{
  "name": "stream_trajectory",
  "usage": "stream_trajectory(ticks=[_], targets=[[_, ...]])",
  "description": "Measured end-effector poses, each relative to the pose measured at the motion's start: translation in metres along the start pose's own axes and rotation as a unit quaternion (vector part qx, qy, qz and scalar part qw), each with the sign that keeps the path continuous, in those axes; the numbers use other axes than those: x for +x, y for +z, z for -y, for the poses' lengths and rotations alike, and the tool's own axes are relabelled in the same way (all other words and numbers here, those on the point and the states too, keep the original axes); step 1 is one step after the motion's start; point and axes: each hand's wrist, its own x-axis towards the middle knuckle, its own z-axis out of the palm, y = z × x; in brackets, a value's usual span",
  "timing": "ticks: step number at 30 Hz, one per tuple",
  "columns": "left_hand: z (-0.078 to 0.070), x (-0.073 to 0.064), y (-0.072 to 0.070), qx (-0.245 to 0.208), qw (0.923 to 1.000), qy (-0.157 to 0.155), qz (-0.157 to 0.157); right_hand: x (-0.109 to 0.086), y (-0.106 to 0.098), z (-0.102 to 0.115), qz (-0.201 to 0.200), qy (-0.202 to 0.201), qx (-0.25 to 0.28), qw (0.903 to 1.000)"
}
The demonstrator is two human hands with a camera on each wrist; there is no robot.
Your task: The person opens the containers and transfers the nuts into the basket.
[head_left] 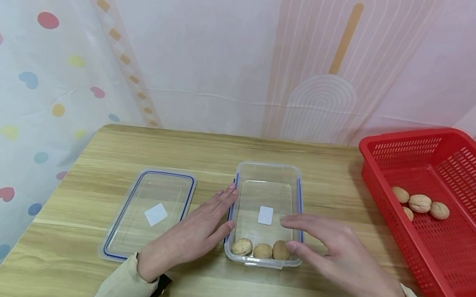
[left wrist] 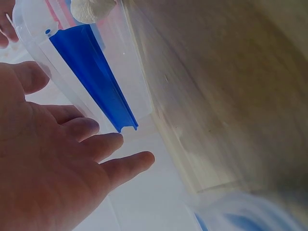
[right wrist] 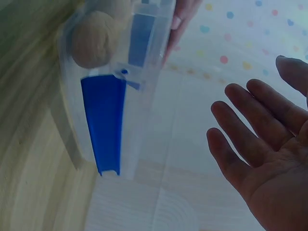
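Note:
A clear plastic container (head_left: 265,194) with blue side clips stands on the table, its top uncovered. Three walnuts lie along its near end: a left one (head_left: 242,247), a middle one (head_left: 263,250) and a right one (head_left: 280,250). My left hand (head_left: 200,223) lies along the container's left side, fingers extended, the fingertips at the rim. Over the right rim hovers my right hand (head_left: 338,255), its fingers loosely bent and nothing held. In the right wrist view, that hand (right wrist: 269,139) is apart from the container's blue clip (right wrist: 103,122).
A clear lid (head_left: 151,192) with a blue seal lies flat to the left, partly behind my left hand. At the right stands a red basket (head_left: 473,258) with several walnuts (head_left: 420,203) at its left side. A patterned cloth (head_left: 216,51) hangs behind the table.

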Motion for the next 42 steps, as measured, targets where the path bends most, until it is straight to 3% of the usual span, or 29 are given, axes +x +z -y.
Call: stream_trajectory(ticks=[5, 15, 27, 33, 42], targets=[[0.0, 0.0, 0.0, -0.002, 1.0, -0.005, 0.004, 0.007, 0.013, -0.003, 0.036, 0.023, 0.016, 0.999], [-0.001, 0.001, -0.001, -0.003, 1.0, 0.001, 0.0, 0.023, 0.033, -0.009, 0.09, 0.016, 0.039, 0.9951], [-0.001, 0.0, -0.001, -0.002, 1.0, 0.002, -0.003, 0.044, 0.048, -0.018, 0.209, 0.04, 0.04, 0.9762], [-0.001, -0.001, -0.001, -0.002, 1.0, -0.003, -0.001, 0.054, 0.053, -0.021, 0.232, 0.044, 0.041, 0.9708], [0.0, -0.001, -0.001, -0.002, 1.0, -0.007, 0.0, 0.063, 0.059, -0.029, 0.257, 0.011, 0.042, 0.9655]])
